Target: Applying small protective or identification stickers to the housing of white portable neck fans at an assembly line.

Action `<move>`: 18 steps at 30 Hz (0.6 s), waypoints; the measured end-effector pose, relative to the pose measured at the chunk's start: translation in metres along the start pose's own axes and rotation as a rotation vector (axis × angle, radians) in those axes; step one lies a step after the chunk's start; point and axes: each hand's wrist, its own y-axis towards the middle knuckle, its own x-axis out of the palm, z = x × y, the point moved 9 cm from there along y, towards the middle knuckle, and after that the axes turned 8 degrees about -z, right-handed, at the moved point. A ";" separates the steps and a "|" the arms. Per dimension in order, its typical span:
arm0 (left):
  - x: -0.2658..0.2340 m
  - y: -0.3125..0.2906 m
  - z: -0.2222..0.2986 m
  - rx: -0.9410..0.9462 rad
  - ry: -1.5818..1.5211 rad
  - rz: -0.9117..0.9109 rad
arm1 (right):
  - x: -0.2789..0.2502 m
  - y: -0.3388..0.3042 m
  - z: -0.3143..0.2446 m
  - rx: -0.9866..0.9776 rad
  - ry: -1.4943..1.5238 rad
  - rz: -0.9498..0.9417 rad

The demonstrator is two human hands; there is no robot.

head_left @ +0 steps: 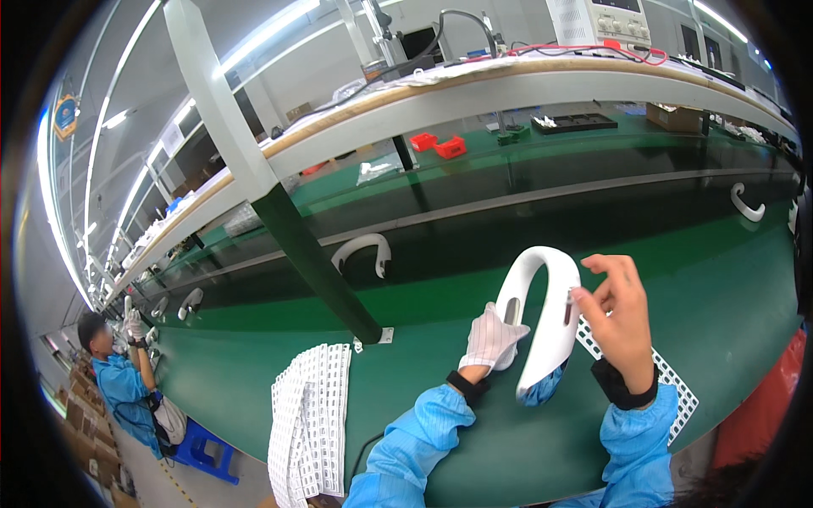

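Note:
My left hand [493, 340], in a thin striped glove, grips one arm of a white U-shaped shell [550, 339], shaped like a neck fan. The curve of the shell points up and away from me, and a dark slot shows on its right arm. Blue film or cloth [544, 388] shows at the lower tip. My bare right hand [620, 313] is beside that right arm, its thumb tip at the shell near the slot and its fingers bent but apart. Beneath my right wrist lies a white sheet with rows of dark cutouts [677, 391].
A fanned stack of similar sheets [309, 415] lies to the left on the green table [229, 364]. Beyond it, a post [309, 254] carries a shelf. More white shells [364, 245] lie on the dark conveyor belt [474, 224]. A co-worker [127, 381] sits far left.

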 end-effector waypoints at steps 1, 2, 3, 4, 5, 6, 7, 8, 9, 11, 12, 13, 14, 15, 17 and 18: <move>-0.009 0.009 -0.004 -0.028 -0.021 -0.004 | -0.007 0.001 0.007 0.041 0.041 0.030; -0.017 0.019 -0.011 -0.056 -0.046 -0.005 | -0.013 0.002 0.012 0.072 0.102 0.044; -0.026 0.033 -0.016 -0.066 0.002 0.016 | -0.022 0.002 0.012 0.098 0.138 0.054; -0.036 0.047 -0.021 -0.086 0.029 0.058 | -0.029 0.002 0.012 0.125 0.172 0.063; -0.041 0.064 -0.031 -0.116 0.064 0.073 | -0.034 0.002 0.012 0.119 0.169 0.067; -0.044 0.080 -0.044 -0.148 0.100 0.088 | -0.037 0.001 0.014 0.117 0.201 0.076; -0.046 0.095 -0.057 -0.183 0.108 0.101 | -0.041 0.001 0.016 0.117 0.229 0.087; -0.047 0.108 -0.070 -0.219 0.119 0.115 | -0.043 0.002 0.017 0.113 0.225 0.091; -0.053 0.115 -0.081 -0.262 0.123 0.156 | -0.042 0.002 0.020 0.137 0.227 0.078; -0.053 0.125 -0.100 -0.302 0.104 0.153 | -0.041 0.003 0.024 0.159 0.232 0.068; -0.053 0.129 -0.098 -0.287 0.097 0.143 | -0.043 0.004 0.026 0.162 0.221 0.080; -0.048 0.132 -0.095 -0.256 0.202 0.066 | -0.042 0.004 0.028 0.161 0.240 0.081; -0.042 0.143 -0.109 -0.159 0.546 -0.085 | -0.037 0.005 0.022 0.149 0.277 0.065; -0.043 0.139 -0.104 -0.225 0.356 -0.110 | -0.040 0.004 0.027 0.162 0.280 0.077; -0.069 0.141 -0.104 -0.319 0.252 -0.132 | -0.045 0.000 0.028 0.187 0.269 0.086; -0.084 0.152 -0.105 -0.328 0.331 -0.129 | -0.051 -0.001 0.026 0.190 0.265 0.090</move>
